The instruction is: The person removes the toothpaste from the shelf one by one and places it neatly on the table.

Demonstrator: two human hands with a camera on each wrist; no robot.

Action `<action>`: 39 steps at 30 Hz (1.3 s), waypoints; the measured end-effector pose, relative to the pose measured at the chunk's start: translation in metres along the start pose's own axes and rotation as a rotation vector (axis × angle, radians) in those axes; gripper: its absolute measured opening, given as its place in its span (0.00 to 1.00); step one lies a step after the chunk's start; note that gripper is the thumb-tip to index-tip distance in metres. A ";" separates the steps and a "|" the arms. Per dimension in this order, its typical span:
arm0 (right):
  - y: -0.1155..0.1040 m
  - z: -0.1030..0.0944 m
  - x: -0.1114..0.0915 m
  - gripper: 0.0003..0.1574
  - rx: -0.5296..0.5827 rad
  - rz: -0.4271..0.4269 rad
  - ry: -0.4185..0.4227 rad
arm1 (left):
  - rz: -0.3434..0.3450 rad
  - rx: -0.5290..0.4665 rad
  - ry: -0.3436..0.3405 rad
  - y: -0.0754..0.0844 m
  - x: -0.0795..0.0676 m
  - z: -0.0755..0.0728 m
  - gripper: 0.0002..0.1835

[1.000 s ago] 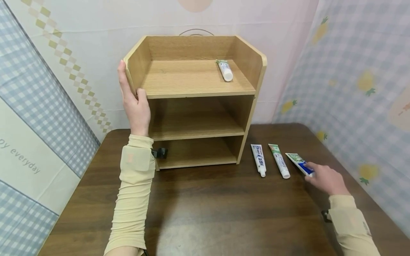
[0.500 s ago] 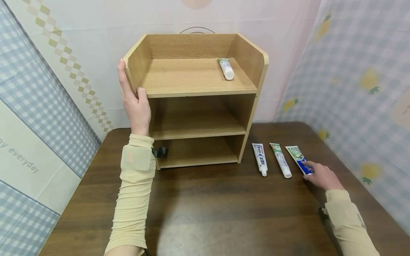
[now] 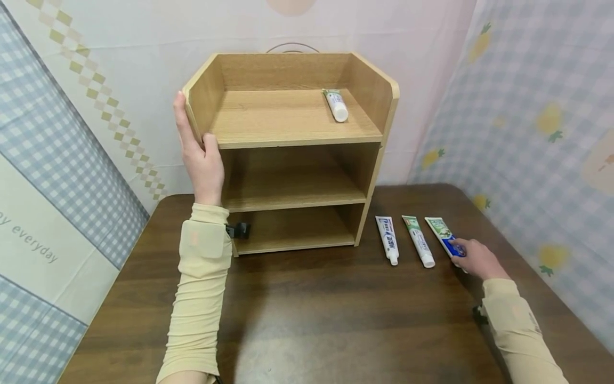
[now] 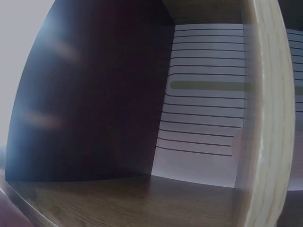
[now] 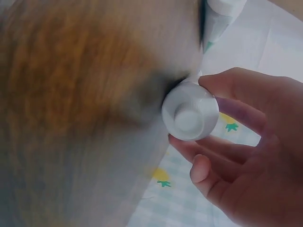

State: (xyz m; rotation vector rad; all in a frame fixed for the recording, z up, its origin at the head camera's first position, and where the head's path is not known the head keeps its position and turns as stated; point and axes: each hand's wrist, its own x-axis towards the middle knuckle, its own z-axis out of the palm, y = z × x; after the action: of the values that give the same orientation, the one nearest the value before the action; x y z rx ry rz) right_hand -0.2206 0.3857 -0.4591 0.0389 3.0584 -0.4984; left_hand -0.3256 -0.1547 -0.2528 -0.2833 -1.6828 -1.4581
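Note:
A wooden shelf unit (image 3: 278, 116) stands on the dark table. My left hand (image 3: 205, 165) grips its left side panel near the top, thumb at the front edge and fingers along the outside. In the left wrist view a pale board edge (image 4: 271, 118) of the unit is close up. At the right, my right hand (image 3: 479, 259) pinches the cap end of a green-and-blue toothpaste tube (image 3: 440, 229) lying on the table. The right wrist view shows thumb and fingers around its white cap (image 5: 189, 112).
Left of the held tube lie a green-and-white toothpaste tube (image 3: 418, 242) and a blue-and-white toothpaste tube (image 3: 387, 240), side by side. A small white tube (image 3: 337, 106) rests on the shelf's top board. Patterned cloth hangs (image 3: 523, 64) behind and beside the brown table (image 3: 326, 314).
My right hand has shifted slightly left and away from me, and the green-and-blue toothpaste tube has turned to lie more in line with the other two. The left hand keeps its grip.

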 end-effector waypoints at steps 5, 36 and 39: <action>0.001 0.003 0.001 0.34 0.002 0.002 -0.009 | 0.012 0.008 -0.014 -0.003 -0.001 -0.003 0.40; -0.169 -0.082 -0.029 0.13 -0.028 -0.310 0.530 | 0.038 0.014 -0.001 0.001 -0.003 -0.002 0.38; -0.186 -0.083 -0.030 0.12 0.001 -0.348 0.595 | 0.045 0.022 0.003 -0.001 -0.002 -0.001 0.38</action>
State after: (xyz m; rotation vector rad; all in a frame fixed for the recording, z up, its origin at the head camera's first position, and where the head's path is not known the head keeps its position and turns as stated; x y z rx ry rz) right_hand -0.2000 0.2357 -0.3201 -0.4287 3.6685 -0.5950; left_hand -0.3241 -0.1555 -0.2548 -0.3044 -1.6783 -1.4060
